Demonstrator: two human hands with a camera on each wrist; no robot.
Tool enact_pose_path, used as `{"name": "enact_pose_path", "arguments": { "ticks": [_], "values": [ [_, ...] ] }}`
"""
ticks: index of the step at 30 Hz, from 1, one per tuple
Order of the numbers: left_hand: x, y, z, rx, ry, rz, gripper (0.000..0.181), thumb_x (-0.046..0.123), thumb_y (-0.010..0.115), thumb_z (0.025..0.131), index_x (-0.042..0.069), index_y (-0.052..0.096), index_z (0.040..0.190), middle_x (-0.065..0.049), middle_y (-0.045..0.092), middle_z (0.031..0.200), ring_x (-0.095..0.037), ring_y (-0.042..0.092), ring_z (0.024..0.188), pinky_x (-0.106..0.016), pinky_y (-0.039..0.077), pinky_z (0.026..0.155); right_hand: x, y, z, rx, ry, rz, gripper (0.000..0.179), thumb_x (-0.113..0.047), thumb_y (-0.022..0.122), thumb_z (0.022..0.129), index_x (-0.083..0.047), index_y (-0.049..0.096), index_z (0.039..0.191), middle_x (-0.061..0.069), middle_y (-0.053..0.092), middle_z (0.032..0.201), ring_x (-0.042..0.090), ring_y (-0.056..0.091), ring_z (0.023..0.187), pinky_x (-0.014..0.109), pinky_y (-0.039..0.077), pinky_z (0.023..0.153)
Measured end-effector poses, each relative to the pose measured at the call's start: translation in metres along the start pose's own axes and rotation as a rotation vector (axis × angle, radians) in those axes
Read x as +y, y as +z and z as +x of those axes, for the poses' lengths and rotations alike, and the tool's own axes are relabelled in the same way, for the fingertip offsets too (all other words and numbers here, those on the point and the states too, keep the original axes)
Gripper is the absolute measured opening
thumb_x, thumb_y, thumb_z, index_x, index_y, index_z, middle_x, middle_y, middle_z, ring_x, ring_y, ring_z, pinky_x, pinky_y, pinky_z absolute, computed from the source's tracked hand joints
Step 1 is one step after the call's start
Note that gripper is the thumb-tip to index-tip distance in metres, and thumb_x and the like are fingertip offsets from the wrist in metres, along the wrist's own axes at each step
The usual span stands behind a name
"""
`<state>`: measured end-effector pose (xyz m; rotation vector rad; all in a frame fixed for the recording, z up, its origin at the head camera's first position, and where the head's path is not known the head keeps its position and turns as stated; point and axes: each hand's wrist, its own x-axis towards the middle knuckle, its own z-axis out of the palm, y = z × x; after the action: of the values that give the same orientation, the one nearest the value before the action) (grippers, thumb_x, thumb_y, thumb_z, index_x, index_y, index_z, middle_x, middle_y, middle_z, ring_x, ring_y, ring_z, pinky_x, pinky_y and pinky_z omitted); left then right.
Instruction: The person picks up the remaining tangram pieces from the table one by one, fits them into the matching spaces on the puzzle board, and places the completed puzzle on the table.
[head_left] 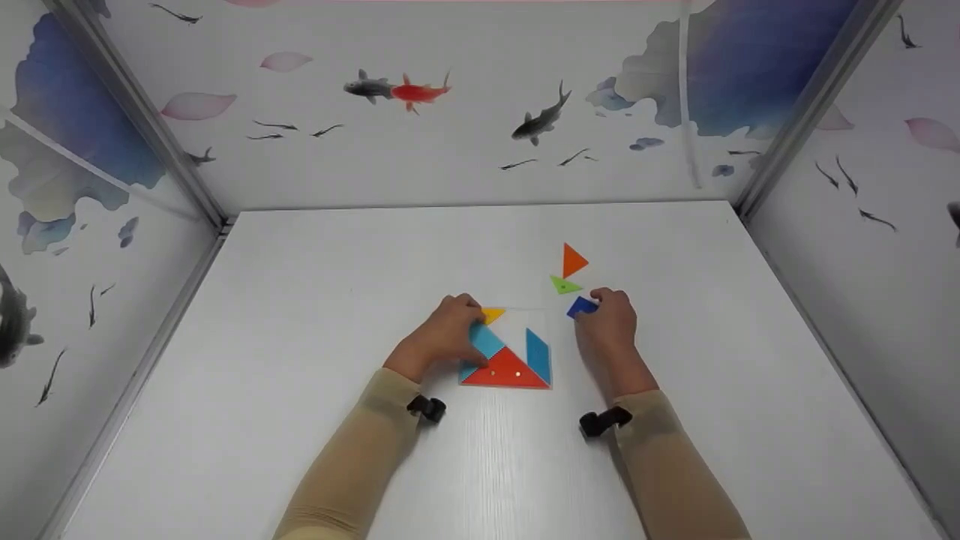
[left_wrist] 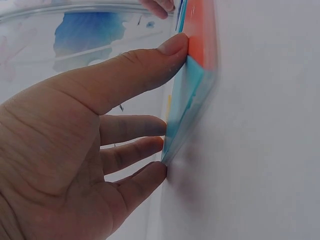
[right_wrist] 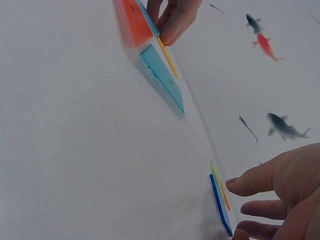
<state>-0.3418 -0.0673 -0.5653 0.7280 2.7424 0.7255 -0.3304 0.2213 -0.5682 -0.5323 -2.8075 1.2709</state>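
Observation:
A flat square tangram tray lies on the table with several pieces in it. A red triangle fills its front, a light blue piece its left side. A small yellow triangle is at the far left corner, and a blue parallelogram stands along the right. My left hand spans the tray's left side, its thumb on the red triangle and its fingertips along the light blue piece. My right hand is at a dark blue square on the table; its thumb shows apart from the square in the right wrist view.
Beyond the dark blue square lie a small green triangle and an orange triangle. Printed panels with fish rise behind the white table and on both sides. A small black camera is worn at each wrist.

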Motion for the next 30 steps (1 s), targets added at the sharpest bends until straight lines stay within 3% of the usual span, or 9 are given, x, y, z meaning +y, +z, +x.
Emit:
{"name": "enact_pose_path", "arguments": {
  "ticks": [7,19,30],
  "values": [
    [-0.0001,0.0005,0.0005,-0.007,-0.011,-0.009,0.067,0.031,0.094,0.079,0.005,0.069,0.136,-0.009,0.057,0.142,-0.029,0.048,0.131,-0.039,0.054,0.111,-0.0028,0.0004,-0.0008,-0.018,0.022,-0.014,0.051,-0.012,0.061,0.103,-0.002,0.052,0.152,0.023,0.052,0.151,0.042,0.053,0.142,0.055,0.043,0.122],
    [0.0047,0.0,-0.0022,-0.004,-0.049,-0.016,0.068,0.031,0.094,0.08,0.006,0.069,0.137,-0.007,0.057,0.143,-0.027,0.049,0.132,-0.039,0.054,0.112,-0.0026,-0.0013,0.0,-0.032,0.011,-0.019,0.051,-0.009,0.06,0.102,0.002,0.052,0.151,0.025,0.053,0.148,0.043,0.053,0.14,0.055,0.043,0.122],
    [0.0027,-0.0011,0.0001,-0.012,-0.04,-0.012,0.068,0.032,0.095,0.078,0.005,0.07,0.136,-0.008,0.058,0.141,-0.027,0.049,0.131,-0.037,0.054,0.111,-0.001,-0.0023,-0.0003,-0.047,0.016,-0.046,0.05,-0.012,0.055,0.105,0.001,0.049,0.153,0.023,0.052,0.15,0.041,0.052,0.142,0.054,0.043,0.122]
  ]
}}
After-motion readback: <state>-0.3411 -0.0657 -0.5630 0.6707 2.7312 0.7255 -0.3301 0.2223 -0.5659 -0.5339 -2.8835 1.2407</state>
